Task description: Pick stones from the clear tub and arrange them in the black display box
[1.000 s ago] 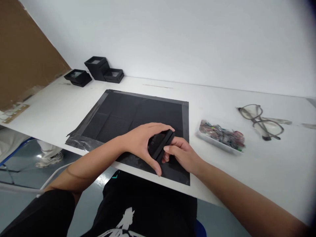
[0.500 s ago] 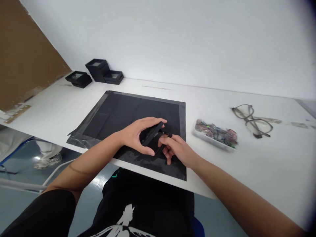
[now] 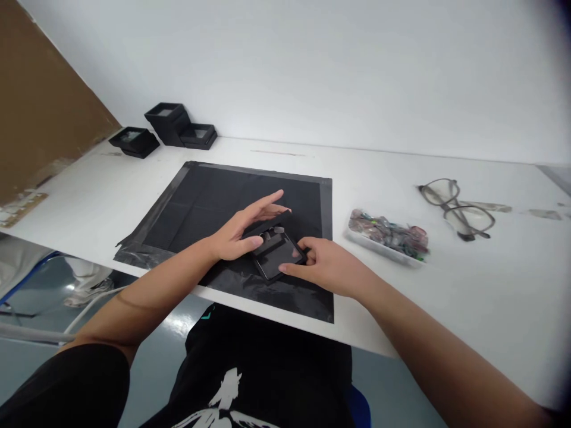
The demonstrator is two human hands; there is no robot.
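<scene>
A small black box (image 3: 274, 263) with a glossy, reflective face lies tilted at the front of the black mat (image 3: 214, 196). My right hand (image 3: 328, 264) grips its right corner, thumb on top and fingers curled round the side. My left hand (image 3: 241, 232) is open at the box's far left, fingers stretched out and thumb at its edge. A dark flap (image 3: 282, 220), which looks like the lid, stands raised near those fingers. Against the flap shows a small pale, shiny piece (image 3: 279, 230); its kind is unclear.
Right of the mat, a clear plastic tray (image 3: 386, 252) holds several small wrapped pieces. Eyeglasses (image 3: 457, 208) lie beyond it. Black window boxes (image 3: 172, 128) are stacked at the back left, another pair (image 3: 135, 142) beside them. The white table (image 3: 285, 160) meets a wall behind.
My right hand has moved from the box's inside to its right corner. The box's glossy face now shows. My left hand's fingers have spread and loosened from the black part they held.
</scene>
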